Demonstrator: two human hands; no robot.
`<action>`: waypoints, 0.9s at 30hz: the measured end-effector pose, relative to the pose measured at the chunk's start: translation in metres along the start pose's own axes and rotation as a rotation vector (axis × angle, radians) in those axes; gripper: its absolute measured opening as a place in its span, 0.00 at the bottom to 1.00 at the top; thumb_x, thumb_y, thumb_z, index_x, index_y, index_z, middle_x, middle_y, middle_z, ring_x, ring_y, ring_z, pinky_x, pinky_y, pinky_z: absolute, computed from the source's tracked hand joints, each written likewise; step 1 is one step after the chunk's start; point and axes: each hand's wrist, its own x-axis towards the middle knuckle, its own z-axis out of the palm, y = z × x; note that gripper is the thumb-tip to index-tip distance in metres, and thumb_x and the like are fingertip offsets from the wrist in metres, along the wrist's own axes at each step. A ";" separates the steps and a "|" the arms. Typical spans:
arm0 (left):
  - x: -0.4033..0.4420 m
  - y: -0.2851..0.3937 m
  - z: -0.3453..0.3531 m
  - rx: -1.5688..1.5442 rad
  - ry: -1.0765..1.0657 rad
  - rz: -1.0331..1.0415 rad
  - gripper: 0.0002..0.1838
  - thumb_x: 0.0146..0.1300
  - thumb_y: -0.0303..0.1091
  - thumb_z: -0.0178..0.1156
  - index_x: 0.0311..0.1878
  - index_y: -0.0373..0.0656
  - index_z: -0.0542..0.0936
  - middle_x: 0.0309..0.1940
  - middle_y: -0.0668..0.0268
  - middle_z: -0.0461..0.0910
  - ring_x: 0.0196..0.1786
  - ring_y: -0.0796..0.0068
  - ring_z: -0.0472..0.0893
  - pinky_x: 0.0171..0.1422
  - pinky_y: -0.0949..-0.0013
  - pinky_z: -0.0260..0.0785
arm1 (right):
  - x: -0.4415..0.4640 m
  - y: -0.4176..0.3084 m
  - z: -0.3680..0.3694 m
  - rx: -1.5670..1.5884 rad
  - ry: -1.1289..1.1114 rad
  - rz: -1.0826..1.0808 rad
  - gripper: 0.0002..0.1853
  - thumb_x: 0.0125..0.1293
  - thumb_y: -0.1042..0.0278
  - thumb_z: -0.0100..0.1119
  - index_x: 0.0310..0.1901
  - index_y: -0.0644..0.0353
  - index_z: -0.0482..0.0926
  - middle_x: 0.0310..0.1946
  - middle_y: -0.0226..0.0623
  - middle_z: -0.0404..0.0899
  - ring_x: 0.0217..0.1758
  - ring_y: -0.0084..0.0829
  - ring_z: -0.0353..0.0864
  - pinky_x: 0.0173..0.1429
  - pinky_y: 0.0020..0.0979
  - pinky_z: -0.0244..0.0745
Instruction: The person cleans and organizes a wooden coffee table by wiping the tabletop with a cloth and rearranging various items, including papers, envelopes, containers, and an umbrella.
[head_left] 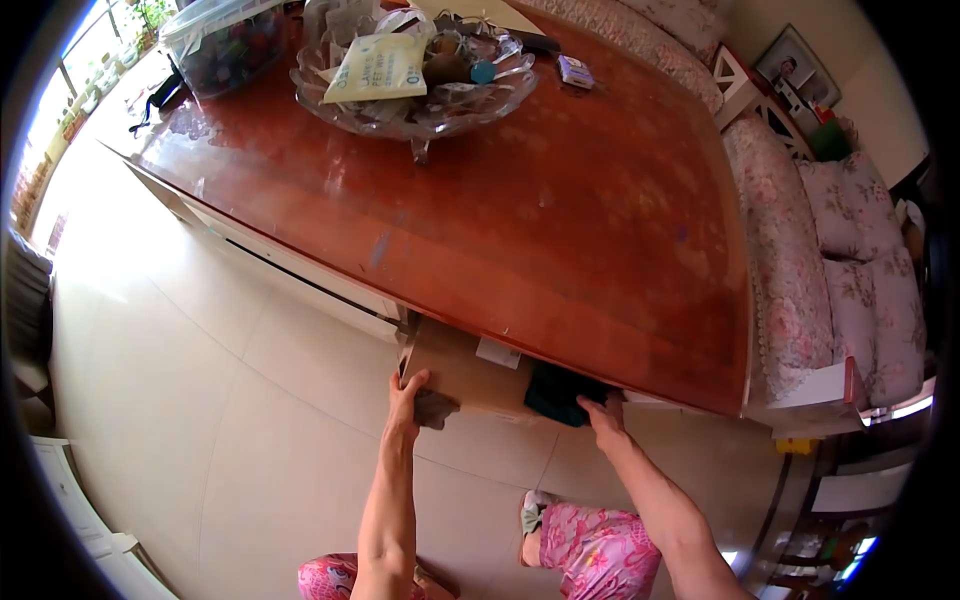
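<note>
A drawer (465, 368) stands pulled partway out from under the brown tabletop. It has a brown, cardboard-like surface inside and a small white label or paper (497, 352). My left hand (404, 396) is closed on the drawer's left front corner, thumb on top. Just beside it a crumpled grey-brown cloth (436, 408) hangs at the front. At the right front corner my right hand (603, 412) is closed on the drawer's edge, touching a dark green cloth (562, 392) bunched inside. Its fingertips are partly hidden.
On the glossy table (600, 230) stand a footed glass bowl (415, 118) of small items, a lidded clear plastic box (225, 50) and a small purple packet (575, 71). A floral sofa (780, 260) is at the right. My legs are below, over the tiled floor (270, 430).
</note>
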 end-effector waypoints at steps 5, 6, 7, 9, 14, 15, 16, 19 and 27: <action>-0.065 0.001 -0.032 -0.001 0.034 -0.002 0.33 0.47 0.38 0.69 0.55 0.44 0.64 0.45 0.60 0.71 0.47 0.67 0.73 0.45 0.62 0.72 | -0.053 0.009 -0.012 -0.140 -0.030 -0.012 0.28 0.49 0.72 0.66 0.53 0.67 0.70 0.49 0.45 0.74 0.52 0.39 0.73 0.57 0.35 0.65; -0.077 0.003 -0.038 -0.026 0.027 0.007 0.33 0.47 0.37 0.69 0.55 0.44 0.64 0.44 0.61 0.71 0.46 0.67 0.73 0.45 0.63 0.72 | -0.067 0.011 -0.013 -0.210 -0.035 0.017 0.28 0.48 0.72 0.65 0.53 0.67 0.70 0.50 0.46 0.74 0.53 0.39 0.73 0.57 0.34 0.65; -0.089 0.006 -0.044 -0.052 0.017 0.015 0.32 0.47 0.36 0.68 0.55 0.44 0.64 0.43 0.61 0.71 0.45 0.67 0.73 0.45 0.64 0.72 | -0.082 0.014 -0.015 -0.279 -0.036 0.047 0.28 0.48 0.72 0.65 0.53 0.68 0.70 0.50 0.47 0.74 0.53 0.39 0.73 0.58 0.34 0.65; -0.122 0.015 -0.051 -0.044 0.071 0.011 0.32 0.46 0.34 0.68 0.55 0.44 0.65 0.42 0.61 0.72 0.44 0.67 0.74 0.45 0.63 0.72 | -0.125 -0.007 -0.021 -0.366 -0.041 0.026 0.31 0.48 0.69 0.65 0.56 0.68 0.69 0.53 0.53 0.73 0.58 0.46 0.71 0.61 0.35 0.65; -0.216 0.039 -0.073 -0.005 0.163 -0.017 0.33 0.45 0.33 0.68 0.55 0.44 0.65 0.44 0.61 0.72 0.46 0.66 0.75 0.47 0.63 0.72 | -0.196 0.005 -0.039 -0.450 -0.123 0.134 0.32 0.50 0.65 0.63 0.58 0.67 0.67 0.55 0.55 0.71 0.61 0.52 0.67 0.63 0.36 0.62; -0.235 0.047 -0.076 -0.031 0.178 -0.005 0.33 0.45 0.33 0.68 0.55 0.44 0.65 0.45 0.61 0.73 0.47 0.66 0.75 0.47 0.62 0.73 | -0.212 -0.002 -0.042 -0.439 -0.112 0.141 0.32 0.50 0.65 0.63 0.58 0.67 0.67 0.55 0.55 0.71 0.61 0.52 0.67 0.63 0.36 0.62; -0.255 0.054 -0.079 -0.036 0.187 -0.002 0.34 0.45 0.32 0.68 0.57 0.44 0.65 0.45 0.61 0.73 0.48 0.65 0.75 0.48 0.62 0.73 | -0.229 -0.010 -0.045 -0.498 -0.134 0.123 0.33 0.50 0.63 0.63 0.58 0.67 0.67 0.55 0.56 0.71 0.60 0.53 0.67 0.63 0.37 0.63; -0.309 0.061 -0.113 -0.089 0.150 -0.006 0.38 0.45 0.32 0.68 0.61 0.43 0.63 0.48 0.61 0.72 0.50 0.63 0.75 0.50 0.60 0.73 | -0.268 -0.017 -0.055 -0.533 -0.212 0.111 0.36 0.53 0.54 0.59 0.59 0.68 0.63 0.56 0.61 0.67 0.59 0.55 0.68 0.61 0.41 0.65; -0.446 0.044 -0.244 -0.122 0.307 -0.092 0.27 0.56 0.45 0.62 0.54 0.40 0.65 0.16 0.63 0.69 0.19 0.57 0.75 0.30 0.47 0.77 | -0.387 -0.083 -0.087 -0.532 -0.324 -0.009 0.34 0.51 0.59 0.63 0.56 0.70 0.65 0.46 0.60 0.75 0.49 0.54 0.75 0.52 0.43 0.71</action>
